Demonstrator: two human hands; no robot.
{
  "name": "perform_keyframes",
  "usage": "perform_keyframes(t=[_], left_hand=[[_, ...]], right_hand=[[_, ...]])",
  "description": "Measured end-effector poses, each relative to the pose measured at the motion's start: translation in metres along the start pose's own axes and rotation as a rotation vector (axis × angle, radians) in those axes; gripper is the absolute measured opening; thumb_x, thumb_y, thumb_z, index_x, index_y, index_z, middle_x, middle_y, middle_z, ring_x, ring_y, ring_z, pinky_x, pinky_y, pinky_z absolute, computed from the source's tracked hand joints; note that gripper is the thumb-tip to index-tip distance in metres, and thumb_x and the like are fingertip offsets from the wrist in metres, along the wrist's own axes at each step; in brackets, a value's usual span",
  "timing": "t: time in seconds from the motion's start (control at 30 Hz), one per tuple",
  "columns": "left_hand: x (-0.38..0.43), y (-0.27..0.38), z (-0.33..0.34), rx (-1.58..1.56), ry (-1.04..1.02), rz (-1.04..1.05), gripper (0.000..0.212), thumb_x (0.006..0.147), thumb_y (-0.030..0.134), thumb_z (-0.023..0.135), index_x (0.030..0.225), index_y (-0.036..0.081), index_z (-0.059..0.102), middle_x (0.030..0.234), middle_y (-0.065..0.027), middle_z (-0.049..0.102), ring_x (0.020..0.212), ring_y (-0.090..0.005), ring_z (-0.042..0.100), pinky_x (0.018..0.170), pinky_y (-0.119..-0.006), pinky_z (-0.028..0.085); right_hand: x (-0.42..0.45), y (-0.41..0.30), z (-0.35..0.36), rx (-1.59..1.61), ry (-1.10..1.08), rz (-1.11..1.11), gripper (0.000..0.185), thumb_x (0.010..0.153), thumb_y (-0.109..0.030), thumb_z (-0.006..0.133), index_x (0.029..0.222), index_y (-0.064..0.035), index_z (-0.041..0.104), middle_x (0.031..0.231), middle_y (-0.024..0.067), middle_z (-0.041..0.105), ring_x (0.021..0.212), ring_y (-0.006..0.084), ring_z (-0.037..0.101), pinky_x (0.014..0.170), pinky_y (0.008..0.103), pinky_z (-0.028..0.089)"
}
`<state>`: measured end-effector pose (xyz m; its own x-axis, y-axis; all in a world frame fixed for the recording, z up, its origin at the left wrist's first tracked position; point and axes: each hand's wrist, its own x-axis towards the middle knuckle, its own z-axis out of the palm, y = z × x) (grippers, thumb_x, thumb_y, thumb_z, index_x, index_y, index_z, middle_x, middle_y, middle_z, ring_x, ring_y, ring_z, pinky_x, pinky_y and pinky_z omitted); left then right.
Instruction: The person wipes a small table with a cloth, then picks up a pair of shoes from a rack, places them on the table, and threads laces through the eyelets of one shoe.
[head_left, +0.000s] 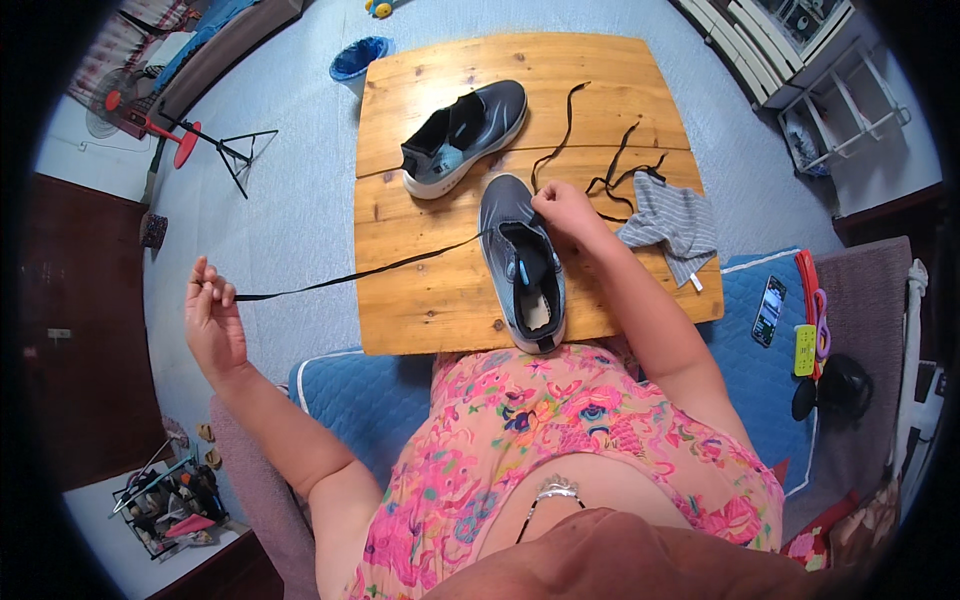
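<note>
A grey-blue sneaker (504, 199) stands at the near edge of the wooden table, toe pointing away from me. From its left side a black shoelace (360, 275) stretches taut to my left hand (216, 311), whose fingers grip it out past the table's left edge. At the sneaker's right side my right hand (564, 211) is closed at the lace holes; another stretch of black lace (559, 150) runs away from there across the wood. The second sneaker (487, 124), lying farther back, shows no lace. A loose black shoelace (619, 180) lies tangled right of my right hand.
A striped grey cloth (675, 221) lies on the right of the wooden table (420, 315). On the blue quilted seat (739, 360) are a phone (769, 311) and a green power strip (805, 349). A lined bin (358, 64) stands behind the table's left corner; a black tripod (236, 154) stands farther left.
</note>
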<state>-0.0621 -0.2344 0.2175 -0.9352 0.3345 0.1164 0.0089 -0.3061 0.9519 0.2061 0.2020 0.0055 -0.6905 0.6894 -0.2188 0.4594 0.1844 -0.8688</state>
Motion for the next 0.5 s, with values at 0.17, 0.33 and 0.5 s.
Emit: perform_keyframes(t=[0.17, 0.33, 0.5], left_hand=[[0.002, 0.037, 0.02, 0.05, -0.22, 0.186, 0.037, 0.112, 0.009, 0.047, 0.147, -0.004, 0.05, 0.13, -0.0131, 0.066, 0.08, -0.0076, 0.049, 0.071, -0.024, 0.045], [0.011, 0.062, 0.053, 0.129, -0.122, 0.318, 0.042, 0.114, 0.015, 0.044, 0.153, 0.0, 0.047, 0.136, -0.0189, 0.067, 0.075, -0.0056, 0.051, 0.069, -0.019, 0.046], [0.04, 0.077, 0.111, 0.226, -0.35, 0.405, 0.042, 0.116, 0.022, 0.042, 0.149, -0.001, 0.055, 0.101, -0.0079, 0.073, 0.062, -0.0025, 0.036, 0.054, -0.02, 0.031]], right_hand=[[0.008, -0.033, -0.016, 0.608, -0.015, -0.126, 0.024, 0.09, -0.019, 0.067, 0.107, -0.0027, 0.065, 0.09, 0.0112, 0.073, 0.085, 0.0212, 0.071, 0.081, 0.0361, 0.055], [0.014, -0.108, -0.082, 1.015, -0.064, -0.236, 0.012, 0.105, -0.016, 0.06, 0.108, -0.0045, 0.057, 0.085, 0.0024, 0.058, 0.076, 0.0144, 0.061, 0.082, 0.0365, 0.058], [0.026, -0.185, -0.168, 0.757, -0.086, -0.478, 0.025, 0.107, -0.024, 0.061, 0.116, -0.0014, 0.058, 0.079, -0.003, 0.05, 0.07, 0.0088, 0.053, 0.076, 0.0304, 0.056]])
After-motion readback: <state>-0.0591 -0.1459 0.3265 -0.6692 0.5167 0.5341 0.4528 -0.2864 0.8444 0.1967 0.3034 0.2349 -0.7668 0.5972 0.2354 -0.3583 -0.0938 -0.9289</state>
